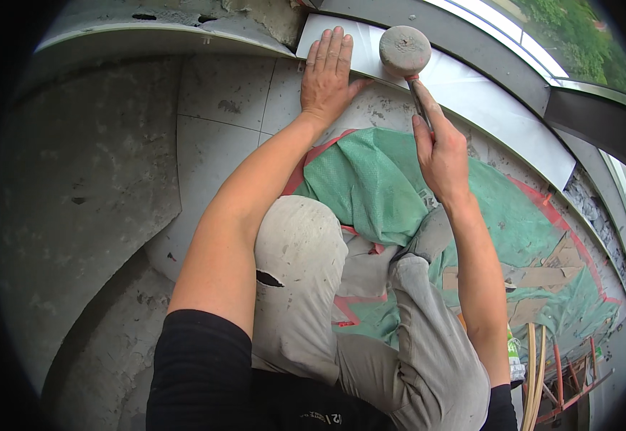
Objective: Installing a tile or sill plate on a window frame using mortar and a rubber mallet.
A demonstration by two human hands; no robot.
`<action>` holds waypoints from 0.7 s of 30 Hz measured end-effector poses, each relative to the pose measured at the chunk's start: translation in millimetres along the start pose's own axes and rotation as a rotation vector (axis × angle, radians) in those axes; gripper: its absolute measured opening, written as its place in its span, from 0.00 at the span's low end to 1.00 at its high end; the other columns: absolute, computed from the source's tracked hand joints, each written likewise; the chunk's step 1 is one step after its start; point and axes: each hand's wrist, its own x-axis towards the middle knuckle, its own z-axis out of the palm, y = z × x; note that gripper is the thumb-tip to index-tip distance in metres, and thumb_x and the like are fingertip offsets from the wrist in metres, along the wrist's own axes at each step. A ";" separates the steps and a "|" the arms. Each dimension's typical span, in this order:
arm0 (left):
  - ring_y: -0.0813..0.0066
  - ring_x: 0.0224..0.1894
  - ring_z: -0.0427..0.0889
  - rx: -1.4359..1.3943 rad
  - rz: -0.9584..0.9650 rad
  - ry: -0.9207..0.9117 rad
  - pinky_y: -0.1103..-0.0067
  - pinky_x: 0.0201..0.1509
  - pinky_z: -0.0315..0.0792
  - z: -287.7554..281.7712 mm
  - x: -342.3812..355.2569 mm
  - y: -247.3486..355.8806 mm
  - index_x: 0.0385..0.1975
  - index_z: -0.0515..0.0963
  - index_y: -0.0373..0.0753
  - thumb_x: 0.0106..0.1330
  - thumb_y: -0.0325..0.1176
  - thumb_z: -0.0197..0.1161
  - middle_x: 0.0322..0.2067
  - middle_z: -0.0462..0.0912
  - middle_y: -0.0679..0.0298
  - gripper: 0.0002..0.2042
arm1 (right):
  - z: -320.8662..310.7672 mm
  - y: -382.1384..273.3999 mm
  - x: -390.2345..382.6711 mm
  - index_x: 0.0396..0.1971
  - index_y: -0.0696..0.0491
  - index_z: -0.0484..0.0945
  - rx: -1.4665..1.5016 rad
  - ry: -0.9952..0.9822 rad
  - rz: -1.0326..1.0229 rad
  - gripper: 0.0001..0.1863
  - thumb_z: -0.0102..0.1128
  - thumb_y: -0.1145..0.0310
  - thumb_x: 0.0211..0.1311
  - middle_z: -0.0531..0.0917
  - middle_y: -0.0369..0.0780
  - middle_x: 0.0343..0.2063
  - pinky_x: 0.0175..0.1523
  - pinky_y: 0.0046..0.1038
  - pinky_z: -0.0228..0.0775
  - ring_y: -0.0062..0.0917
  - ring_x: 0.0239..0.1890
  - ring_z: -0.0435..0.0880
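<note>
A long white slab (500, 108) lies along the sill below the window at the top. My left hand (324, 75) lies flat on the slab's left end, fingers extended and close side by side, thumb out to the right. My right hand (439, 154) grips the handle of a round-headed mallet (403, 49), index finger along the shaft. The mallet's grey, dusty head appears over the slab, right of my left hand; whether it touches the slab I cannot tell.
My knees (295, 244) are bent above a green sheet (370, 179) with red edging, over white floor tiles (223, 93). Concrete (97, 208) fills the left. Cardboard (557, 273), wooden strips (536, 366) and a red metal frame (568, 381) lie at right. A window frame (579, 122) curves along the upper right.
</note>
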 end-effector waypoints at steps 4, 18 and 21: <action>0.50 0.94 0.55 0.022 0.012 -0.022 0.55 0.97 0.50 -3.8 8.2 -1.4 0.91 0.58 0.34 0.70 0.61 0.80 0.91 0.60 0.50 0.57 | -11.6 -1.2 -3.1 0.84 0.47 0.77 0.033 0.038 -0.036 0.30 0.63 0.73 0.86 0.92 0.55 0.63 0.64 0.47 0.86 0.54 0.61 0.94; 0.51 0.93 0.60 -0.234 0.635 -0.274 0.55 0.96 0.55 9.2 74.4 190.1 0.84 0.74 0.39 0.88 0.45 0.64 0.90 0.65 0.55 0.30 | -104.4 60.1 -139.0 0.86 0.47 0.74 0.087 0.416 0.249 0.35 0.65 0.74 0.83 0.93 0.53 0.52 0.55 0.49 0.88 0.54 0.49 0.94; 0.51 0.92 0.62 -0.230 0.624 -0.210 0.56 0.96 0.56 23.2 85.6 223.4 0.87 0.73 0.44 0.93 0.44 0.56 0.89 0.67 0.55 0.28 | -118.6 74.1 -156.1 0.86 0.47 0.73 0.089 0.520 0.297 0.35 0.64 0.74 0.83 0.93 0.53 0.54 0.56 0.50 0.88 0.54 0.50 0.94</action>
